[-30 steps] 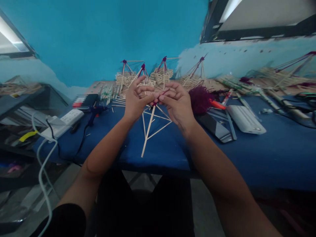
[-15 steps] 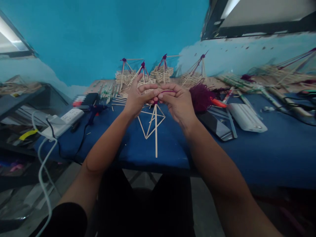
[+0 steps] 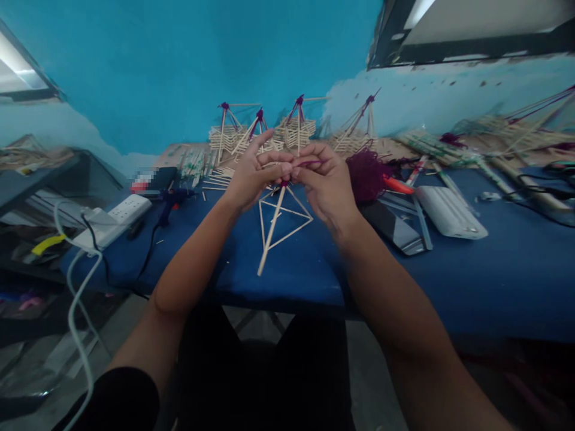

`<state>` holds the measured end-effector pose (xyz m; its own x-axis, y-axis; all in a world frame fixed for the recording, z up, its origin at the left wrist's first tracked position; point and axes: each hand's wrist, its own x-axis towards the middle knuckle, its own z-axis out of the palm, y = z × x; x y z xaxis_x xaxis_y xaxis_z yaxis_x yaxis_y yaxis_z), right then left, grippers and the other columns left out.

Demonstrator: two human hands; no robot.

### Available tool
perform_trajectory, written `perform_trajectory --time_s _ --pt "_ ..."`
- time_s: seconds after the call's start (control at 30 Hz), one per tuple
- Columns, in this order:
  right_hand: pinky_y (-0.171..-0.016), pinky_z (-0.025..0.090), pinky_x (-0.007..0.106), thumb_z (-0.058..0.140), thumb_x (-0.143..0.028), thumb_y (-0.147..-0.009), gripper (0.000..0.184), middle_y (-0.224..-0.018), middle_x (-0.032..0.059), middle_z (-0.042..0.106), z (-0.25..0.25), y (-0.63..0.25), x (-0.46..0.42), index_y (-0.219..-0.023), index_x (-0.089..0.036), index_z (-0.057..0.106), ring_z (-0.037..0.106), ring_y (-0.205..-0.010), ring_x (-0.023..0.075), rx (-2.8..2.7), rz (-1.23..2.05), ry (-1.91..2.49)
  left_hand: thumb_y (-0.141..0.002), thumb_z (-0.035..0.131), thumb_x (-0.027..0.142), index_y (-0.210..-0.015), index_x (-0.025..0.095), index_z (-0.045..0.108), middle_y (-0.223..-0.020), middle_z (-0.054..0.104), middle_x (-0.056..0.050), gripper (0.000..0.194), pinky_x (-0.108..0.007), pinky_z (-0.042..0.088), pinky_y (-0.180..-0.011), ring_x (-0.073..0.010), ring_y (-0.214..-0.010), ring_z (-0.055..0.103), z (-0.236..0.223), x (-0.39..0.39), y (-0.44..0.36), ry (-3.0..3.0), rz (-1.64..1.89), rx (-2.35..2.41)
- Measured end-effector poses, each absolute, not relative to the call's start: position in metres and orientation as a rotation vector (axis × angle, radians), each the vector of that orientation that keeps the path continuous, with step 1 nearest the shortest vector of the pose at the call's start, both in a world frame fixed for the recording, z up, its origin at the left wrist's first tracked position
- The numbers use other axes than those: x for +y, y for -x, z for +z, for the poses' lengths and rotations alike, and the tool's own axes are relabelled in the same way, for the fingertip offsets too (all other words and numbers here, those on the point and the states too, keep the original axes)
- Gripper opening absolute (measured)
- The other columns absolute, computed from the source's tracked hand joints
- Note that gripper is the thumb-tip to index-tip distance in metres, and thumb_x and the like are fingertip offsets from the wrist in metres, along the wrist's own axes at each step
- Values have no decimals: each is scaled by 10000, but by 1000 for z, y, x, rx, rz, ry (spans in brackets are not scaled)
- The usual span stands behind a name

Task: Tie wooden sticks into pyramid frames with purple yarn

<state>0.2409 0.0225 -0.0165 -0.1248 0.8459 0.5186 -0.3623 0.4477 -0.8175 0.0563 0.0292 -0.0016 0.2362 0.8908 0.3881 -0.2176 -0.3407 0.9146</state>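
Both of my hands meet above the blue table over a frame of thin wooden sticks [image 3: 287, 211]. Its pointed top is bound with purple yarn, and one longer stick juts toward me. My left hand [image 3: 251, 178] pinches that bound top between thumb and finger, with another finger raised. Fingertip to fingertip with it, my right hand [image 3: 330, 185] is closed on a strand of purple yarn [image 3: 311, 163]. The fingers partly hide the knot. Just right of my right hand lies a ball of purple yarn [image 3: 365, 176].
Several stick structures with purple-tied tops [image 3: 300, 129] stand along the wall. On the left are a power strip [image 3: 119, 221] and a glue gun [image 3: 169, 206]. To the right lie a phone [image 3: 393, 230], a white power bank [image 3: 449, 212] and an orange-handled tool [image 3: 398, 184].
The stick frame has turned in my fingers: its long stick's near end has swung left, while its base has shifted right. Both hands remain together at the top.
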Motion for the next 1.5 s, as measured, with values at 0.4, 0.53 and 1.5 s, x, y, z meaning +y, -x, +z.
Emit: perform_trajectory --time_s 0.4,0.53,1.5 --pt "-763 664 284 1006 -364 -754 497 -942 -33 779 -23 -239 25 -1058 -285 621 773 -842 156 -1215 1065 552 -698 1076 422 -1225 201 804 -938 859 -39 633 -289 662 -797 -170 -828 820 -3 20 -54 -1684 1422 793" --pt "-789 680 299 999 -358 -755 488 -957 -27 782 -23 -240 24 -1056 -285 622 776 -838 160 -1226 1059 565 -684 1074 364 -1293 201 789 -937 869 -39 692 -291 654 -814 -179 -844 825 -2 17 -60 -1636 1452 793" --pt "-1070 686 533 1088 -402 -695 285 -1043 54 849 -7 -254 12 -787 -273 852 810 -1163 314 -1421 1029 602 -803 1009 276 -1451 250 611 -876 806 20 761 -263 542 -725 -139 -738 728 -7 3 -82 -1522 1564 909"
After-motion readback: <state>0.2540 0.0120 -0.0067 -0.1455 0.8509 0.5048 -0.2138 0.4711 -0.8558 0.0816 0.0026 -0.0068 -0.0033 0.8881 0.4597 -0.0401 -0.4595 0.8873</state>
